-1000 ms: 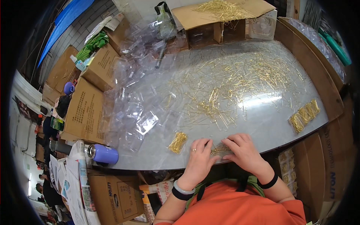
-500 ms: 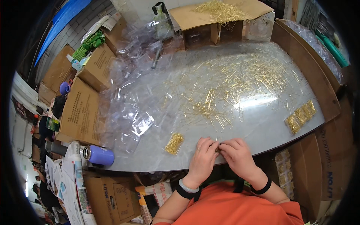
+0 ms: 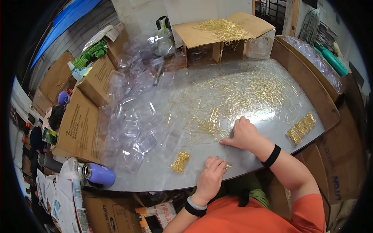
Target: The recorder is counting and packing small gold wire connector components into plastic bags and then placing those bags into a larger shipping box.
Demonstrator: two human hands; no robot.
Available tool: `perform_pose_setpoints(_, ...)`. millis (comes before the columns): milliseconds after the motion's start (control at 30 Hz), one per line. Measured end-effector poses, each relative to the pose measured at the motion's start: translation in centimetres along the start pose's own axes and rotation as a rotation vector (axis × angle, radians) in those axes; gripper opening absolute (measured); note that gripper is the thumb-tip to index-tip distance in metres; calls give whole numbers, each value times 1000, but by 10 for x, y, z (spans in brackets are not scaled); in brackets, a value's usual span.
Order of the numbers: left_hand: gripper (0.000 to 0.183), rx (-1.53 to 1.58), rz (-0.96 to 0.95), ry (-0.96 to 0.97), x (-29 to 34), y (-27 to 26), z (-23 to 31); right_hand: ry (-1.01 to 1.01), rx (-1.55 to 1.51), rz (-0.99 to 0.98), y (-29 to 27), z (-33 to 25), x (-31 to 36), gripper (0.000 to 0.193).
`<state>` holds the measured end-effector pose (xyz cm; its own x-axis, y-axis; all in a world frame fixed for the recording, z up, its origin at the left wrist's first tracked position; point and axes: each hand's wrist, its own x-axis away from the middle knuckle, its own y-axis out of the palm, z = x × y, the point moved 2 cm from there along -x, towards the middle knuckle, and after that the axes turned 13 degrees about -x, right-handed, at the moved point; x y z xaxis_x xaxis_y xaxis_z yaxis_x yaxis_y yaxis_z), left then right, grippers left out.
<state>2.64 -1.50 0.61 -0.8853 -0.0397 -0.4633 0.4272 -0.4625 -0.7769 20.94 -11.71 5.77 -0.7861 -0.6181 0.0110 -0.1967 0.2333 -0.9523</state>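
Near the table's front edge, my left hand is closed with a few thin gold wire pieces sticking out past its fingertips. My right hand reaches farther in, thumb stretched out to the left, beside the near side of a loose scatter of gold wire pieces. Its fingers point forward, and nothing shows in them. A clump of the same wire lies just left of that hand. To the left of my left hand sits a neat gold bundle; a larger packed row lies at the right edge.
Clear plastic boxes crowd the table's left side. A purple bottle stands at the front left corner. Cardboard boxes line the left. At the back, a cardboard shelf carries more gold wire; a cardboard wall borders the right.
My hands were together at the front edge and are now apart. The right has moved forward to the wire scatter; the left stays near the edge. The view has shifted slightly.
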Motion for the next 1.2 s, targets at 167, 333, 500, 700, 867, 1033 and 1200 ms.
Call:
perform_pose_setpoints(167,32,34,18,13,1,1,-1,-72,-125,123,23,22,-3,34)
perform_pose_setpoints(333,37,16,10,33,1,-3,0,-259,-187,97,18,40,28,15)
perform_pose_setpoints(500,54,-8,-55,-14,0,2,-2,-423,-151,55,17,27,63,20)
perform_pose_setpoints(700,66,-52,-133,-61,-4,1,0,-614,-278,-9,16,11,82,36)
perform_pose_setpoints(867,55,-151,-207,-21,-8,-3,5,-557,-463,66,24,24,84,40)
perform_pose_setpoints(1033,45,-239,-217,11,-10,-2,8,-735,-203,2,-11,10,33,39)
perform_pose_setpoints(1200,45,-256,-173,38,-7,3,5,-687,-75,-133,13,12,-21,34)
